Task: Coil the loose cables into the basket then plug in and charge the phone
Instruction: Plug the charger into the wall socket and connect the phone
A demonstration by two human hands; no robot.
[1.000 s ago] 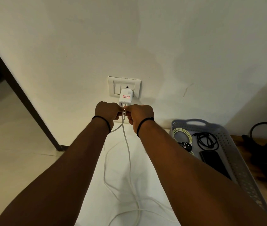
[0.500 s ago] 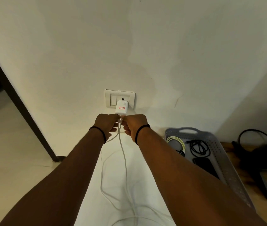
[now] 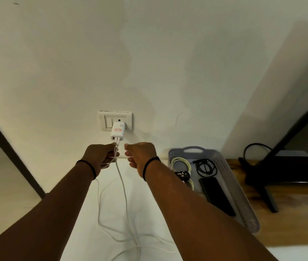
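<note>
Coiling appeared done, as far as could be judged: grey perforated basket point(image 3: 232, 187) sat at the left end of the wooden bench point(image 3: 288, 213), against the wall, holding a pale yellow-white coiled cable point(image 3: 180, 163) at its far left, a black coiled cable point(image 3: 206, 166) beside it, a small dark object point(image 3: 182, 175) that could not be identified, and the phone point(image 3: 216, 196), dark and face-up, toward the basket's near end. White charger adapter point(image 3: 118, 131) was seated in the wall socket plate point(image 3: 103, 120). White charging cable point(image 3: 123, 187) ran from the adapter's underside down onto the white surface point(image 3: 111, 213) below, where it lay in loose loops; its free end was not visible. Left hand point(image 3: 100, 156) was closed around the white cable just beneath the adapter, fingers curled on it. Right hand point(image 3: 140, 157) was just beside the cable, not touching it, fingers half-curled and holding nothing. Judgement: the adapter-to-wall step was complete, and the cable looked plugged into the adapter. Remaining: connecting the phone, which lay in the basket with no cable attached. Whether the socket switch was on could not be told. The slack white cable on the surface was uncoiled, likely needed for reach to the phone.
</note>
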